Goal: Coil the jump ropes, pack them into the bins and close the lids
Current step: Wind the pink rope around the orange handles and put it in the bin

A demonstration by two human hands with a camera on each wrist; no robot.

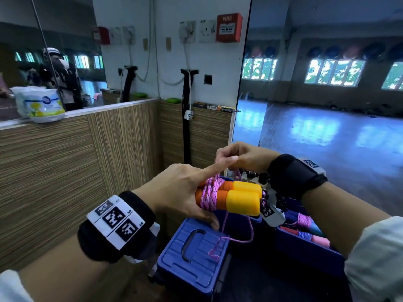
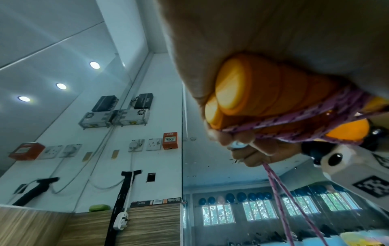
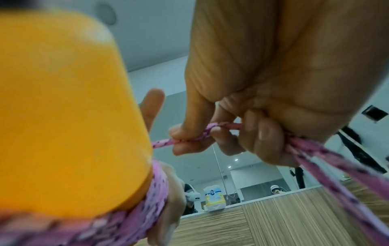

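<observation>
Fingers of right hand pinching pink rope; left hand gripping wrapped handles above closed bin lid. Person should be keeping tension, tucking tail under wraps.

Yellow handle at left of the right wrist view is a blur, cut by the edge. Open bin at lower right of head view is mostly behind the right arm.
</observation>
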